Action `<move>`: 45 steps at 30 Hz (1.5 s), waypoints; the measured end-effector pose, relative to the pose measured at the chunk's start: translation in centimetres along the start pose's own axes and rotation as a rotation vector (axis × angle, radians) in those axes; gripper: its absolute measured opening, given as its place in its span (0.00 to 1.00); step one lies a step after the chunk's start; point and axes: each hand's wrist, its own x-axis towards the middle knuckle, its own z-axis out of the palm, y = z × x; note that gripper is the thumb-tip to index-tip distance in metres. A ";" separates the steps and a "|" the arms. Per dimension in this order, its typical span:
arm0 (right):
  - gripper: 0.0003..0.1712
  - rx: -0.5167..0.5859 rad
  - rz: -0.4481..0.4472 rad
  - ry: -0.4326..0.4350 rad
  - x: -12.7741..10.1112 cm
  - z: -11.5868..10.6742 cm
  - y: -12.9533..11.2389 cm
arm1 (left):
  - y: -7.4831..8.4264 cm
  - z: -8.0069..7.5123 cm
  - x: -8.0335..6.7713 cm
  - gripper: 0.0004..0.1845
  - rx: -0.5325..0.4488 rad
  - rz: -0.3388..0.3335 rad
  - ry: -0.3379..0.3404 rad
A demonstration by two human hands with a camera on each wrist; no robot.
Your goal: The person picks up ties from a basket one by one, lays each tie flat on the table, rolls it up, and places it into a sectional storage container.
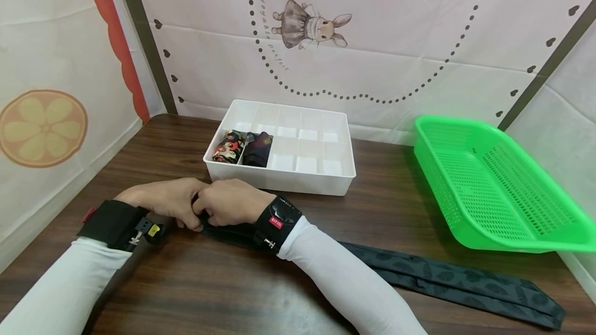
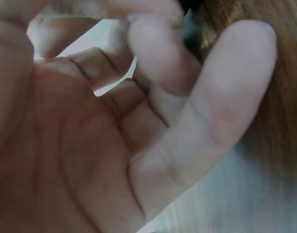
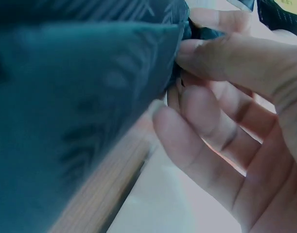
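A dark necktie (image 1: 419, 268) with a leaf pattern lies stretched across the table, its wide pointed end at the lower right. At its other end, my right hand (image 1: 235, 201) pinches the fabric (image 3: 119, 73) between thumb and fingers. Beside it, touching it, my left hand (image 1: 169, 200) holds the same end with curled fingers. The left wrist view shows mostly the palm (image 2: 85, 145), and the bit of tie in its fingertips is largely hidden. Just behind both hands stands a white divided box (image 1: 279, 177) holding two rolled items, one multicoloured (image 1: 229, 148) and one dark (image 1: 257, 150).
A green plastic basket (image 1: 500, 239) sits at the right of the brown wooden table (image 1: 223, 293). Printed cloth walls (image 1: 382, 40) enclose the table at the back and sides.
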 end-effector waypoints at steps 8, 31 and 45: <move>0.10 -0.047 0.035 0.048 0.1 0.5 -0.2 | -0.5 -0.5 0.1 0.26 -0.057 0.079 -0.039; 0.12 -0.045 0.038 0.023 -0.4 0.1 -0.4 | -0.8 -0.6 0.3 0.21 0.018 0.081 -0.025; 0.09 -0.007 0.013 -0.031 -0.5 0.1 0.0 | -1.1 -0.1 0.2 0.16 0.007 0.076 -0.002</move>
